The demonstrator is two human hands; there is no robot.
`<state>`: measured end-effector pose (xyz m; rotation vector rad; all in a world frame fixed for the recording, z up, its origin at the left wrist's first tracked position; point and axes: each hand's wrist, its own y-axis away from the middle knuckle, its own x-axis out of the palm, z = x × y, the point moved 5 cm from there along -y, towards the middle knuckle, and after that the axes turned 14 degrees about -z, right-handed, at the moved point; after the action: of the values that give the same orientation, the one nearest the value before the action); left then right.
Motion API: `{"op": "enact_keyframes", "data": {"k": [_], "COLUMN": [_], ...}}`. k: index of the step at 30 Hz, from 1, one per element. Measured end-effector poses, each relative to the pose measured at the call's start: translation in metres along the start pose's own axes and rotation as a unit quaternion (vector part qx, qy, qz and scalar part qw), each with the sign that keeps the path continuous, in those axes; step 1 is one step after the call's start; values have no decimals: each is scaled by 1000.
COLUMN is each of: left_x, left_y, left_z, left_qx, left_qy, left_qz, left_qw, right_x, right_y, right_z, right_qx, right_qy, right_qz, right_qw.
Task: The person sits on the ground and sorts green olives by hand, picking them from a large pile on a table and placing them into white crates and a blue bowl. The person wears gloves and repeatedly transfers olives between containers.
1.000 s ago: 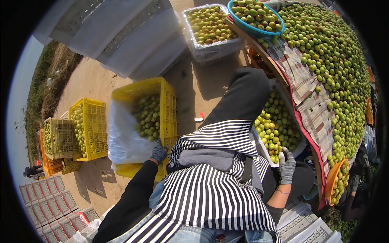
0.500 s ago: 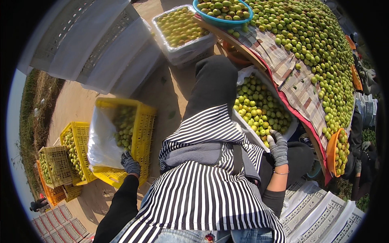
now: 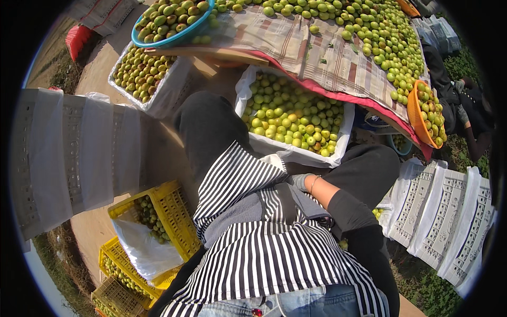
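Note:
My right hand (image 3: 300,181), in a grey knitted glove with a bracelet at the wrist, is low over my lap, beside the near edge of a white-lined crate (image 3: 288,154). Its fingers are hidden in the folds of my striped apron (image 3: 264,259), so whether they hold anything does not show. Small round green fruits (image 3: 296,113), some yellowish, fill that crate. My left hand is out of sight; only a dark sleeve shows at lower left. On that side stands a yellow crate (image 3: 177,219) of green fruits, partly covered by a white plastic sheet (image 3: 145,248).
Beyond the lined crate, a cloth-covered table (image 3: 296,45) bears a heap of fruits. A blue basin (image 3: 171,39) and an orange basket (image 3: 417,119) sit at its edge. Stacked grey crates (image 3: 79,153) stand left, white-grey ones (image 3: 441,211) right. Another person's gloved hand (image 3: 463,113) shows far right.
The view has swung toward the table. My right hand has drawn back from the lined crate's fruits to my lap. My left hand, earlier at the yellow crate, has gone out of sight.

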<state>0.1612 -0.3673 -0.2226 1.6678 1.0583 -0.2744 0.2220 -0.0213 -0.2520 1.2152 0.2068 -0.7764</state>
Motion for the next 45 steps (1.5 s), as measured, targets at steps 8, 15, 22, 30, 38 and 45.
{"op": "enact_keyframes", "data": {"k": [8, 15, 22, 30, 38, 45], "left_x": [-17, -16, -9, -46, -80, -161], "left_y": [-66, -147, -197, -172, -155, -145], "left_z": [-20, -58, -58, 5, 38, -109], "left_qx": [-54, -55, -63, -94, -147, 65], "left_qy": [-18, -23, 26, 213, 469, 546], "left_qz": [4, 8, -14, -10, 107, 3], "left_qw": [998, 998, 998, 973, 864, 835], "right_x": [-2, -1, 27, 13, -15, 185], "right_y": [7, 22, 39, 59, 296, 402], "right_z": [-2, 21, 61, 109, 110, 64], "right_qx": [-10, 1, 35, 73, 93, 564], "right_qy": [-63, -149, -213, -206, -334, -235], "right_qz": [6, -45, -129, -266, -782, -688], "right_qw": [998, 988, 968, 939, 517, 391]}}
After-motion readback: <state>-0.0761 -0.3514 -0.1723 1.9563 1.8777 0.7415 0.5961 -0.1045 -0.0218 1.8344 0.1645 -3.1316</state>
